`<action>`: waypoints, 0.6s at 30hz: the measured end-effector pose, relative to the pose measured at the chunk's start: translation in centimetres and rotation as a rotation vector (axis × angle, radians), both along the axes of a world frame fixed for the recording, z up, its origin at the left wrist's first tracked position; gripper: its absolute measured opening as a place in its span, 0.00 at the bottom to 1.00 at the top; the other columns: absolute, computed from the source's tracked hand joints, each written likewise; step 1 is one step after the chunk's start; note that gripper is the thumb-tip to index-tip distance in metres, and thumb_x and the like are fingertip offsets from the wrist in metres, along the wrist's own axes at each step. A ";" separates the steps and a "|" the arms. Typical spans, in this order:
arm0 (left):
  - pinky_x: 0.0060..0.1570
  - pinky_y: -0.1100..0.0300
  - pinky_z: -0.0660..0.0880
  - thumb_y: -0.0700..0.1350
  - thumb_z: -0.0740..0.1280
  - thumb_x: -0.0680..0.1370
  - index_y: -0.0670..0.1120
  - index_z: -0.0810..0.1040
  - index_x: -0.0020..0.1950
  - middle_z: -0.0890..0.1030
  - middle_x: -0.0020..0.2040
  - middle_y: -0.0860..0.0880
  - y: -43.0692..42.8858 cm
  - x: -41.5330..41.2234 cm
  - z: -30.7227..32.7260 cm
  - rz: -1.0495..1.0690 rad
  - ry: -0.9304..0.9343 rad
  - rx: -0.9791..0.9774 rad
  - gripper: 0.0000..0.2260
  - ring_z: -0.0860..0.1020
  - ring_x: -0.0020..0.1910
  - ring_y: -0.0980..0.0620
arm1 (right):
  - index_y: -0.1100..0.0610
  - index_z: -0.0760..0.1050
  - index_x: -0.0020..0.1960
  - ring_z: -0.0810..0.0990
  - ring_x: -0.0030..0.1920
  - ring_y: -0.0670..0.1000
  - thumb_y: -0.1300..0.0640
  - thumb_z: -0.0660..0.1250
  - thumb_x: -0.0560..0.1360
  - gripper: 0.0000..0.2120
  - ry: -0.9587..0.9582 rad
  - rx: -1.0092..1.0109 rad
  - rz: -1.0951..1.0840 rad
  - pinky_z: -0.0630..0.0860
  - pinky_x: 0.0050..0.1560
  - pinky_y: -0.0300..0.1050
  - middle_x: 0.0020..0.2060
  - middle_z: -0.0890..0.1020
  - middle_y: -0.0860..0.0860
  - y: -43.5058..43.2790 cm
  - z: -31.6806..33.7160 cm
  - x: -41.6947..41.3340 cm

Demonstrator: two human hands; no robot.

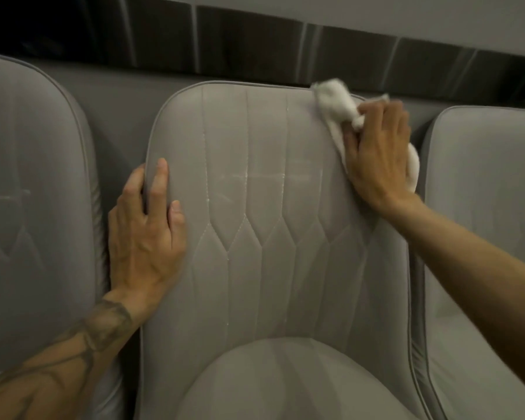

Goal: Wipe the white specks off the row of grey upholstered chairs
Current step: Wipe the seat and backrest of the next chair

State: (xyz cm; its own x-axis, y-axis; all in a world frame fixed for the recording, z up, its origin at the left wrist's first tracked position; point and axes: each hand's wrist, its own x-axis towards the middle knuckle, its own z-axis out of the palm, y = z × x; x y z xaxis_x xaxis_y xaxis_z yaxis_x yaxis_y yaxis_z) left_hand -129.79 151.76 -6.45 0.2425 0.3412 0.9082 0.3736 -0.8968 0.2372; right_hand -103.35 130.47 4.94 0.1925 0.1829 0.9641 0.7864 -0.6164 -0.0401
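- The left forearm, tattooed, comes in from the lower left corner; its elbow is cut off by the frame.
- The seat of the middle chair fills the bottom centre, smooth and grey, with its front cut off by the lower edge.
- The left hand lies flat on the left edge of the middle chair's backrest. Thumb and forefinger rest straight on the front, while the outer fingers pass behind the piped rim and are hidden.
- The backrest stands upright, grey, quilted in vertical channels that meet in a diamond pattern lower down.
- White specks sit along the stitched seams and in a faint horizontal smear across the middle of the backrest.
- The left chair and the right chair stand just beside it, each only partly in frame.
- The right hand presses a bunched white cloth against the upper right corner of the backrest, fingers curled over it. Most of the cloth is covered by the hand and its upper end is blurred.
- Behind the chairs runs a dark glossy band.
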 end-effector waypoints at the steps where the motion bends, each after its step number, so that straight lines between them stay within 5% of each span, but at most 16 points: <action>1: 0.55 0.37 0.71 0.47 0.58 0.84 0.44 0.61 0.83 0.67 0.74 0.35 0.1 0.0 0.0 -0.001 0.002 -0.006 0.26 0.71 0.62 0.33 | 0.59 0.71 0.62 0.72 0.56 0.62 0.47 0.58 0.83 0.16 0.020 0.029 0.005 0.67 0.57 0.53 0.58 0.74 0.61 0.4 1.0 0.3; 8: 0.55 0.38 0.72 0.48 0.57 0.85 0.44 0.60 0.83 0.66 0.75 0.35 0.0 -0.2 0.2 -0.006 0.021 -0.017 0.26 0.71 0.61 0.33 | 0.60 0.72 0.60 0.71 0.53 0.63 0.50 0.60 0.83 0.14 0.029 -0.044 -0.047 0.66 0.53 0.57 0.57 0.74 0.62 -2.1 -4.7 -2.2; 14: 0.54 0.38 0.72 0.48 0.57 0.84 0.45 0.61 0.83 0.67 0.75 0.35 0.1 -0.1 0.1 0.009 0.024 -0.005 0.26 0.72 0.61 0.33 | 0.62 0.70 0.64 0.72 0.57 0.64 0.48 0.56 0.83 0.19 0.093 0.041 -0.023 0.67 0.60 0.54 0.60 0.73 0.63 0.2 2.1 0.3; 18: 0.53 0.38 0.72 0.48 0.57 0.85 0.45 0.60 0.83 0.66 0.75 0.36 0.4 0.0 -0.1 0.007 0.018 -0.006 0.27 0.71 0.61 0.33 | 0.63 0.71 0.62 0.71 0.55 0.65 0.51 0.57 0.83 0.17 0.079 -0.003 -0.073 0.66 0.59 0.57 0.58 0.73 0.65 -2.1 -2.8 -1.2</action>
State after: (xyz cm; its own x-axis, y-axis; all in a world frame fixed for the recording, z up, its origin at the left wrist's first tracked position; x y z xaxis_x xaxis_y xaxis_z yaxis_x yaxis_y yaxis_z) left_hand -129.78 152.14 -6.51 0.2559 0.3480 0.9019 0.3841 -0.8928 0.2355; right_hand -104.50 128.40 2.12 0.2806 0.1685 0.9449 0.7340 -0.6720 -0.0981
